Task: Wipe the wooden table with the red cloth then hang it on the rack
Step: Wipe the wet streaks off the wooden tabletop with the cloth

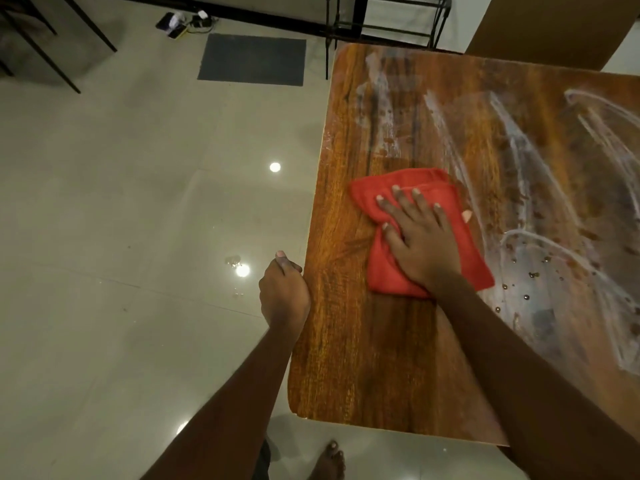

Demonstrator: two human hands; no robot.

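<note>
**Surface.** The glossy brown wooden table (363,358) carries whitish wet smears (512,161) and droplets across its far and right portions. The strip along its left edge looks clean.

**Cloth.** The folded red cloth (379,271) lies flat on the table, near that left edge, about mid-length.

**Hands.**
- The right hand (420,240) lies on the cloth, palm down, fingers straight and spread, evidently to press the whole pad onto the wood.
- The left hand (284,294) sits against the table's left edge, fingers curled. Whether they hook beneath it is hidden; bracing seems the purpose.

**Rack.** 1 black metal rack (388,26) stands beyond the table's far edge.

**Assessment.** Wiping is part done; hanging has not yet begun.
</note>
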